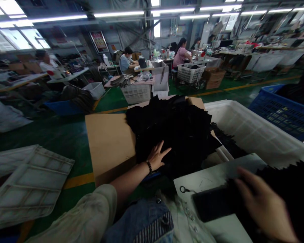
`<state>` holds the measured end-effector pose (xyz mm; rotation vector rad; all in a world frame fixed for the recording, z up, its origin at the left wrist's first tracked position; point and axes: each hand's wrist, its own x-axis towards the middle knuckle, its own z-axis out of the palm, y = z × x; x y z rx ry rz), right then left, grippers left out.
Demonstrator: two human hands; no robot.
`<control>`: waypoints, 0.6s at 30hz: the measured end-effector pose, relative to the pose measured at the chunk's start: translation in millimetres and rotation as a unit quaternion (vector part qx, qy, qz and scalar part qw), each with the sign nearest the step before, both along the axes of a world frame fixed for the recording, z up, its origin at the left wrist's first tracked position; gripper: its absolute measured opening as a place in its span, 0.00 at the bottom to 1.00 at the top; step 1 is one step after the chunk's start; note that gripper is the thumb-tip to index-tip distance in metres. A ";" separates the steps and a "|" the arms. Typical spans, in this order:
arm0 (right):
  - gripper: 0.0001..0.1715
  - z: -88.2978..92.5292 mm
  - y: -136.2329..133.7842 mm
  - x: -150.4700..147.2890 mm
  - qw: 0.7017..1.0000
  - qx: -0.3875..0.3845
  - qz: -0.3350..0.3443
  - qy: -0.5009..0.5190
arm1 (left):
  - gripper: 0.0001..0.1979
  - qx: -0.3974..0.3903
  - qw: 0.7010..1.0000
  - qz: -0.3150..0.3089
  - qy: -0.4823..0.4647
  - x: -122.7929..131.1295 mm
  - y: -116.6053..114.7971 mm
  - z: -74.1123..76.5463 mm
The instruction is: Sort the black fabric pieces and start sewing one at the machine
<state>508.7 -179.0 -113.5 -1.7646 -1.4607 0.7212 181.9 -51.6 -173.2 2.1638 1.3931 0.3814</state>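
Black fabric pieces (172, 131) are heaped over an open cardboard box (108, 145). My left hand (158, 158) rests at the near left side of the heap with its fingers spread, a beaded bracelet on the wrist. At the lower right, my right hand (258, 199) is smeared by motion above a pale board (218, 172); whether it holds anything is unclear. Beside it on the board lies a dark phone-like object (212, 204) with a ring and chain. More black fabric with jagged edges (291, 189) is at the far right.
A large white bin (245, 125) stands right of the box, with a blue crate (283, 111) beyond it. A white crate (32, 182) is on the green floor at left. People sit at sewing tables further back, near a white basket (191, 72).
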 end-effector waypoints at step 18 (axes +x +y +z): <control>0.11 -46.9 82.7 -135.6 0.995 -0.003 0.082 0.052 | 0.19 0.018 0.995 -0.097 -0.027 12.9 64.3 60.2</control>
